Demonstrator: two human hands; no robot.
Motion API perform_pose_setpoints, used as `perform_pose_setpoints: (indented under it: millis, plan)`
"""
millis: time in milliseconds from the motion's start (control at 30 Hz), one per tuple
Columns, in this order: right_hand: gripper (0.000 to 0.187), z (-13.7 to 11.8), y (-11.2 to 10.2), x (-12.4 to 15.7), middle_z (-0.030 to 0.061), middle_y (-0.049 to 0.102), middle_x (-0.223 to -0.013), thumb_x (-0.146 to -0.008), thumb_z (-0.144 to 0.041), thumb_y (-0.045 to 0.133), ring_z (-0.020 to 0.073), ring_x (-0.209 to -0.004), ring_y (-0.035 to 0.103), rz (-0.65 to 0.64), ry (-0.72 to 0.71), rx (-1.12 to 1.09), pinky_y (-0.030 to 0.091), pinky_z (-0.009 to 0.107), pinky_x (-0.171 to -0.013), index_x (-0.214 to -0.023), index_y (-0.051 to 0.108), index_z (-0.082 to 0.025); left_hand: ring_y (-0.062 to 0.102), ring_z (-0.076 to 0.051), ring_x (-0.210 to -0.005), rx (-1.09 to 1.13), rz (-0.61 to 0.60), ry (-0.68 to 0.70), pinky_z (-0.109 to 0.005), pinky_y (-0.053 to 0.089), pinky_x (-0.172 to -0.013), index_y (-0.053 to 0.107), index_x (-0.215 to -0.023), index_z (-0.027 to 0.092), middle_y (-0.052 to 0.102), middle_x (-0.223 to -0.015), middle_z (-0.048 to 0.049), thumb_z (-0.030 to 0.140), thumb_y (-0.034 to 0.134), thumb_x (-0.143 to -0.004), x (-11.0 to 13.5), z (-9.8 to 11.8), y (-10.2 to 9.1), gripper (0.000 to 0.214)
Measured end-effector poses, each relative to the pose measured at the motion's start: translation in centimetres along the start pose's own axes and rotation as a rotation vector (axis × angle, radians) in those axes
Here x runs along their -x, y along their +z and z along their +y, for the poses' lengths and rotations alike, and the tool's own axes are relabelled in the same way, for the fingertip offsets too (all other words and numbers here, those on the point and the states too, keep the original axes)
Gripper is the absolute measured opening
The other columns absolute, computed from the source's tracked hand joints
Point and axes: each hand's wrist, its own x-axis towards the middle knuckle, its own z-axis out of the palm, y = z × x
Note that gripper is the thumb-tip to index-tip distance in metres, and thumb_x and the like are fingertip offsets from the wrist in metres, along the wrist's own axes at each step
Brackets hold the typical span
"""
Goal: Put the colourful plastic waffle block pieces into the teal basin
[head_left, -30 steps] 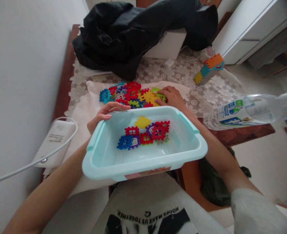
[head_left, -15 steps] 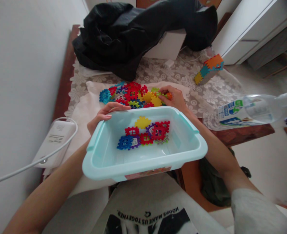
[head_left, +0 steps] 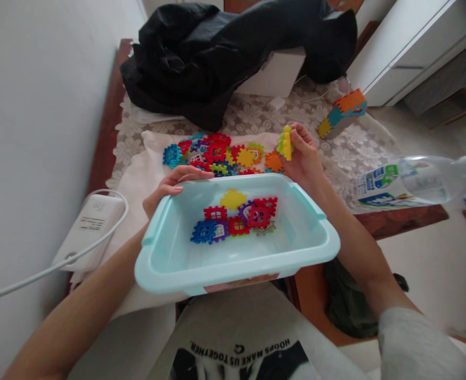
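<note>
A pale blue plastic tub (head_left: 316, 248) rests at the table's near edge over my lap, with several coloured toothed tiles (head_left: 235, 219) on its bottom. My left hand (head_left: 173, 186) grips the tub's far left rim, fingers curled over it. Beyond the tub, a pile of coloured tiles (head_left: 221, 153) lies on a white cloth (head_left: 138, 174). My right hand (head_left: 302, 155) is raised just right of the pile and pinches a yellow and green tile piece (head_left: 286, 142) held on edge.
A black jacket (head_left: 217, 53) covers the table's far end over a white box (head_left: 275, 74). A built block of tiles (head_left: 342, 112) lies at the far right. A plastic bottle (head_left: 411, 182) lies on the right edge. A white adapter (head_left: 90, 224) with a cable sits left.
My right hand has lifted off the pile to the right with a yellow and green piece in its fingers. An orange tile now shows at the pile's right end. The left hand has not moved.
</note>
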Motion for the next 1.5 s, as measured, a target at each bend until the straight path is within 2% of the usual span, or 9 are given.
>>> perform_pose_setpoints:
  millis: [200,367,467,567,667,767,1067,1300,1500]
  plan:
    - [0.061,-5.6,1.0,2.2,0.0032,0.079,-0.107,-0.085,-0.093,0.086,0.0315,-0.105,0.082,-0.075,-0.020,-0.102,0.074,0.056,-0.100,-0.112,0.077,-0.040,0.081,-0.030,-0.112,-0.049,-0.021,-0.004,-0.037,0.062,-0.102,0.091,-0.106,0.023,0.093,-0.117,-0.0059,0.028,0.073,-0.081,0.2,0.2,0.2,0.031]
    - [0.076,-7.7,1.9,3.3,0.0124,0.081,-0.104,-0.099,-0.102,0.058,0.0387,-0.115,0.082,-0.282,-0.089,0.068,0.070,0.066,-0.108,-0.085,0.080,-0.030,0.081,-0.037,-0.123,-0.043,0.013,-0.029,-0.045,0.061,-0.114,0.089,-0.108,0.020,0.091,-0.119,-0.0111,0.028,0.082,-0.078,0.2,0.2,-0.1,0.032]
    - [0.069,-6.4,1.8,2.6,0.0108,0.085,-0.111,-0.109,-0.091,0.056,0.0358,-0.116,0.082,-0.233,-0.107,0.186,0.067,0.062,-0.114,-0.091,0.085,-0.030,0.081,-0.037,-0.124,-0.033,0.022,-0.043,-0.047,0.061,-0.115,0.089,-0.107,0.021,0.092,-0.119,-0.0106,0.028,0.080,-0.078,0.3,0.2,0.1,0.031]
    - [0.059,-3.2,1.1,1.7,0.0114,0.085,-0.139,-0.106,-0.085,0.070,0.0387,-0.138,0.076,-0.226,-0.144,0.406,0.058,0.063,-0.129,-0.125,0.088,-0.032,0.082,-0.037,-0.123,-0.020,0.040,-0.013,-0.048,0.061,-0.118,0.089,-0.106,0.024,0.092,-0.118,-0.0085,0.029,0.079,-0.080,0.5,0.1,0.3,0.028]
    - [0.073,0.4,0.4,1.3,0.0161,0.072,-0.167,-0.095,-0.079,0.087,0.0473,-0.158,0.063,-0.331,-0.143,0.631,0.046,0.073,-0.138,-0.150,0.081,-0.031,0.082,-0.039,-0.123,-0.008,0.029,-0.010,-0.050,0.060,-0.119,0.089,-0.106,0.024,0.092,-0.118,-0.0084,0.031,0.081,-0.080,0.5,-0.2,0.3,0.027]
    - [0.068,2.4,0.4,1.2,0.0175,0.076,-0.162,-0.091,-0.067,0.092,0.0500,-0.151,0.068,-0.431,-0.134,0.724,0.049,0.076,-0.133,-0.147,0.082,-0.030,0.083,-0.038,-0.120,0.008,0.031,-0.034,-0.048,0.060,-0.118,0.089,-0.108,0.022,0.092,-0.117,-0.0098,0.029,0.081,-0.078,0.3,-0.3,0.0,0.031]
    - [0.015,-0.3,1.0,0.9,0.0072,0.082,-0.118,-0.093,-0.039,0.087,0.0333,-0.115,0.077,-0.314,-0.184,0.493,0.067,0.052,-0.108,-0.104,0.081,-0.030,0.082,-0.041,-0.123,-0.025,-0.013,-0.037,-0.051,0.060,-0.119,0.090,-0.107,0.019,0.092,-0.118,-0.0142,0.030,0.080,-0.075,-0.6,-0.7,-1.1,0.035]
    - [0.027,-0.5,1.7,1.4,0.0022,0.081,-0.098,-0.090,-0.048,0.091,0.0264,-0.091,0.077,-0.238,-0.063,0.332,0.069,0.045,-0.089,-0.102,0.077,-0.030,0.083,-0.040,-0.121,-0.022,0.008,-0.018,-0.050,0.062,-0.115,0.089,-0.106,0.020,0.092,-0.119,-0.0144,0.030,0.081,-0.075,-0.5,-0.9,-0.8,0.034]
    - [0.047,0.6,0.8,0.5,0.0027,0.079,-0.104,-0.089,-0.068,0.095,0.0268,-0.097,0.078,-0.056,0.001,0.099,0.073,0.046,-0.091,-0.109,0.073,-0.031,0.082,-0.035,-0.119,-0.003,0.025,-0.001,-0.043,0.061,-0.114,0.089,-0.108,0.021,0.092,-0.118,-0.0107,0.029,0.079,-0.080,0.3,-0.2,0.1,0.031]
